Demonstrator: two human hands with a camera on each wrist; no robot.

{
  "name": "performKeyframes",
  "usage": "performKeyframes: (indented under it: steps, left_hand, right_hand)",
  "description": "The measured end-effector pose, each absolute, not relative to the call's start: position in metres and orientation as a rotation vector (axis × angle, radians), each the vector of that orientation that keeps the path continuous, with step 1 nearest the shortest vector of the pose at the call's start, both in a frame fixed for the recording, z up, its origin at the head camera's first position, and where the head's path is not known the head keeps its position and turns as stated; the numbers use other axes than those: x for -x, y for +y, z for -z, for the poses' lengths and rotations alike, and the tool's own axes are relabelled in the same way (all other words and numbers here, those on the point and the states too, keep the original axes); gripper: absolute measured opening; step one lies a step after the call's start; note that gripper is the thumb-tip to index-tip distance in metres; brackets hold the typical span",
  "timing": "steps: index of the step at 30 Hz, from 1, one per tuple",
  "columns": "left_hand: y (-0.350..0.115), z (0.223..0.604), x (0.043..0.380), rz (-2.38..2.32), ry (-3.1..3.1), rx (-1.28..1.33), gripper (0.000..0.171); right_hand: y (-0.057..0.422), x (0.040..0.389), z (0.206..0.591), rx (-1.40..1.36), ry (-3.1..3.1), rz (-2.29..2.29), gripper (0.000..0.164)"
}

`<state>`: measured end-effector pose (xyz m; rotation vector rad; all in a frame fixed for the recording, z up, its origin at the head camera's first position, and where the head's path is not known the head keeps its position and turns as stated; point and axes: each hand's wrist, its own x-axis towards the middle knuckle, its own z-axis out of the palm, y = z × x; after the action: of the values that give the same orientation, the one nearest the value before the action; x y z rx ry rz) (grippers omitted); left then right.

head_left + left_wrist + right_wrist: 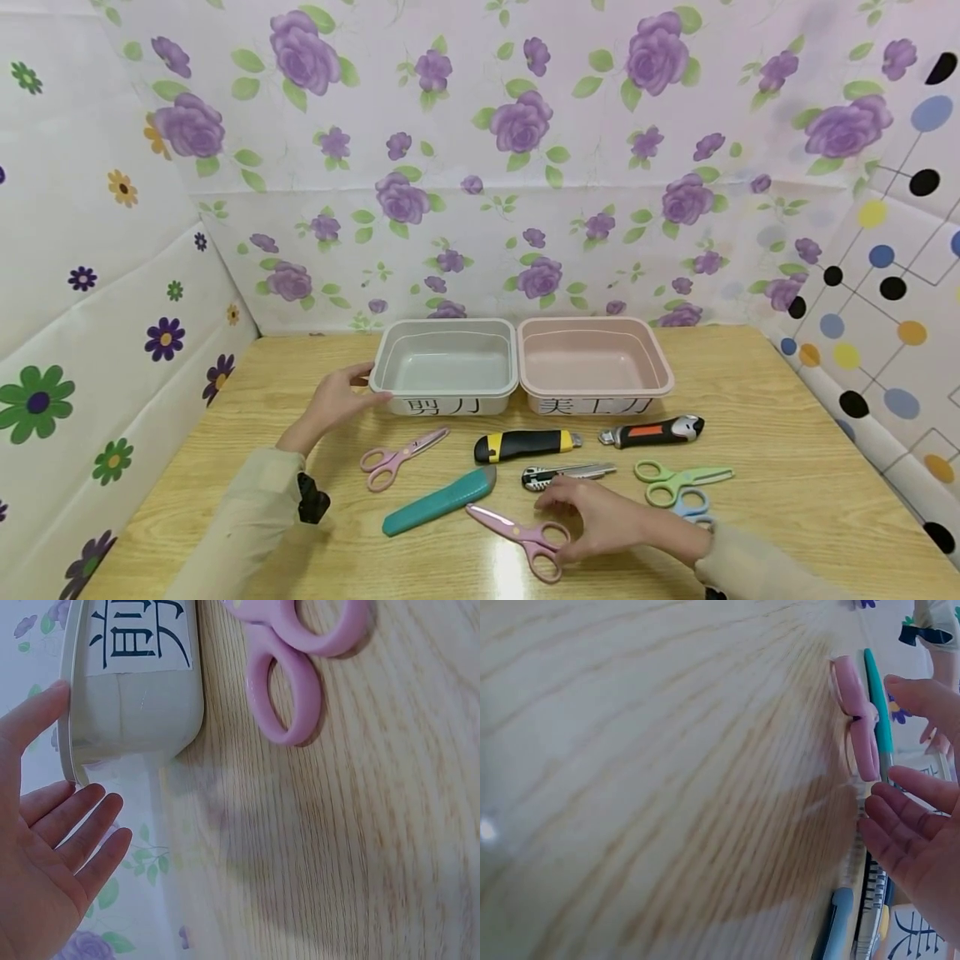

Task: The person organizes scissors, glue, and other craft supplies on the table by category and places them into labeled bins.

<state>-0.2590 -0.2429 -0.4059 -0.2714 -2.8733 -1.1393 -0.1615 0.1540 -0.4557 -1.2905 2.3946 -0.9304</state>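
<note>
Where the table point(772, 400) catches a bright glare near its front, we see pink scissors point(517, 530) lying with their handles toward the right hand point(603, 517). That hand is loosely spread over the handles, thumb and fingers parted and grasping nothing; whether a fingertip touches them, we cannot tell. Just beyond its fingers lies a silver-and-black cutter point(538, 477), and near the blade tips we find a teal cutter point(438, 502). Farther back rest a yellow-and-black cutter point(528, 446) and a black-and-orange cutter point(652, 432), with green-and-blue scissors point(677, 481) right of the silver one. We see the left hand point(333, 408) touching the near left corner of a gray tub point(450, 392) with unclenched fingers, a second pair of pink scissors point(396, 457) nearby. Beside that tub stands a pink tub point(600, 392), both labelled in dark characters, before flowered cloth point(465, 125).
</note>
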Motion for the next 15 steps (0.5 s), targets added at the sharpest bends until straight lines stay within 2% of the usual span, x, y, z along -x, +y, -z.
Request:
performKeyframes:
  steps: [7,15]
  left_hand:
    - [-0.2438,0.406,0.2601,1.142,-2.876,0.279,0.07]
    - [-0.2435,0.4054,0.2595,1.133,-2.875,0.28,0.068]
  right_hand:
    - [0.1496,0.1617,0.4586,1.281,2.4,0.898,0.049]
    - [0.146,0.1612,0.4643,1.285,2.411,0.924,0.031]
